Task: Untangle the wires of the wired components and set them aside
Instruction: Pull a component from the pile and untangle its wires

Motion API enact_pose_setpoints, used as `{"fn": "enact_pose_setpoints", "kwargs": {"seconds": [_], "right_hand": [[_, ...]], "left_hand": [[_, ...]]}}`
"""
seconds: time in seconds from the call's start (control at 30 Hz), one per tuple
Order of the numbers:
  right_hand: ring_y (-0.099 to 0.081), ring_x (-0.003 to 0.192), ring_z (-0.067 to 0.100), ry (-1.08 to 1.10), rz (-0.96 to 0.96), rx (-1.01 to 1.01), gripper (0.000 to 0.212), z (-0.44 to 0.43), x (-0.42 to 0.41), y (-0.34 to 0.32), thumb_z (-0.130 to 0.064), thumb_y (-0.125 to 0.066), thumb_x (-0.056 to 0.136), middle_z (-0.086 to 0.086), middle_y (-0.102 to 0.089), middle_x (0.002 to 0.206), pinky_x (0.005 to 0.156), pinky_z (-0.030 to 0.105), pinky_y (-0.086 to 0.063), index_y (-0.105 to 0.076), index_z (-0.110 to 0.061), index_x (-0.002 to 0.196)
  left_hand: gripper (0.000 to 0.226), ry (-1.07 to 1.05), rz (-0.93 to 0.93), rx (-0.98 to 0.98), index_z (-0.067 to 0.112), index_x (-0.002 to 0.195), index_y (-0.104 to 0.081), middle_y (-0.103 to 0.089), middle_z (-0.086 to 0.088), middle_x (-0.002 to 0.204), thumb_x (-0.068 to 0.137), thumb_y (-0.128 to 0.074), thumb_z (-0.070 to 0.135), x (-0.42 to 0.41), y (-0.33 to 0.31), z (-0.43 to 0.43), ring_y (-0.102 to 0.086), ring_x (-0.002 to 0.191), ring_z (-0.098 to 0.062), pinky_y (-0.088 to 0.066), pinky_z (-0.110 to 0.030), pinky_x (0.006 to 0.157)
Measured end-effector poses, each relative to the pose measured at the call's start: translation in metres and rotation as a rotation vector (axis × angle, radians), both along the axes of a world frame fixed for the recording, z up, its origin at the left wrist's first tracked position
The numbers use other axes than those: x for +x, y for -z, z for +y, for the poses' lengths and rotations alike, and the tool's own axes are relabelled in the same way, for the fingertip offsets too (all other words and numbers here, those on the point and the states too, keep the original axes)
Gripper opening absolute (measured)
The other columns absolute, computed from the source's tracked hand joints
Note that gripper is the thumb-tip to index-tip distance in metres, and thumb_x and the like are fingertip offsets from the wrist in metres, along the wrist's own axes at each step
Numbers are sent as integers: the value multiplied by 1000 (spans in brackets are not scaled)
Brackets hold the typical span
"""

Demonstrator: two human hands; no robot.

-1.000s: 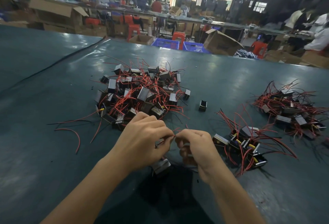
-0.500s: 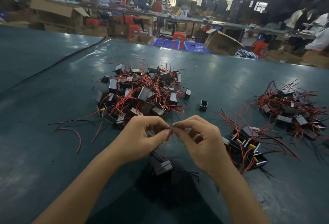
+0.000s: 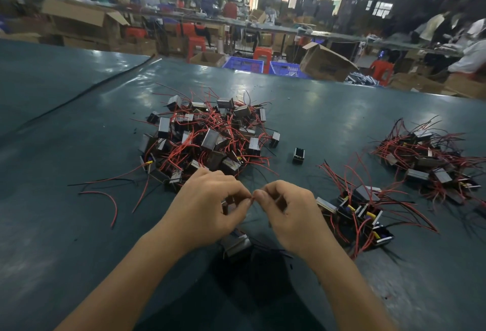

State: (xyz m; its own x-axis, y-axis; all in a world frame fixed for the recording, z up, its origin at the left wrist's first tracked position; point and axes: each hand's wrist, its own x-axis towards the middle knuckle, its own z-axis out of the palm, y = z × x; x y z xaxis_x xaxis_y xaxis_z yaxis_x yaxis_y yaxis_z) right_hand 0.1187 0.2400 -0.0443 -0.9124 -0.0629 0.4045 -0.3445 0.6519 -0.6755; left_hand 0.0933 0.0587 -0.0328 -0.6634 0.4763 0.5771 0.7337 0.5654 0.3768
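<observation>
Both hands meet over the near edge of the surface [image 3: 65,238].

Left hand [image 3: 207,207] grip: thumb and forefinger pinching a red wire [image 3: 253,199]. Right hand [image 3: 292,215] grip: pinching the same wire, the two pinches almost touching.

The component [image 3: 235,245] we take this wire to belong to lies just below the wrists, at the near edge (partly hidden; its dark leads are hard to trace).

Risks, as we judge them:
- Pulling the pinches apart sharply could strain the lead at its joint, or tighten a knot instead of freeing it.
- The component could drag off the near edge.
- The unsorted heap [image 3: 207,141] sits just beyond the left hand, so a trailing lead could snag there.
- A careless set-down could re-tangle the sorted group [image 3: 360,212] toward the right edge.
</observation>
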Motion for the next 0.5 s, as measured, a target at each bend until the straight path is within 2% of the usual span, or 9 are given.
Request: {"fn": "enact_pose_setpoints", "kwargs": {"seconds": [0.13, 0.27, 0.37, 0.5], "right_hand": [[-59, 58, 19, 26, -71, -32, 22, -2, 0, -2, -43, -57, 92, -7, -57, 62, 61, 46, -53, -59, -28, 77], [-60, 57, 20, 53, -89, -31, 23, -5, 2, -2, -46, -55, 91, -5, -57, 62, 59, 47, -53, -57, -29, 76], [-60, 59, 16, 13, -29, -85, 15, -6, 3, -3, -37, -59, 92, -8, -60, 67, 59, 43, -53, -61, -27, 81], [-60, 64, 14, -28, 28, -116, 1, -2, 3, -4, -29, -65, 91, -16, -65, 79, 58, 30, -52, -65, -30, 91]], "left_hand": [[17, -14, 131, -86, 21, 78, -72, -65, 12, 69, 84, -61, 32, 0, -1, 0, -58, 64, -12, -44, -32, 69], [13, -28, 163, -103, 20, 78, -73, -66, 11, 70, 83, -64, 29, 2, -1, 1, -59, 64, -13, -47, -35, 69], [19, -38, 90, -53, 19, 79, -72, -66, 12, 70, 85, -58, 31, 1, -2, 1, -58, 65, -9, -47, -36, 71], [14, 9, -113, 132, 17, 82, -73, -66, 14, 72, 83, -63, 26, -2, -1, -1, -59, 70, -2, -47, -39, 75]]}}
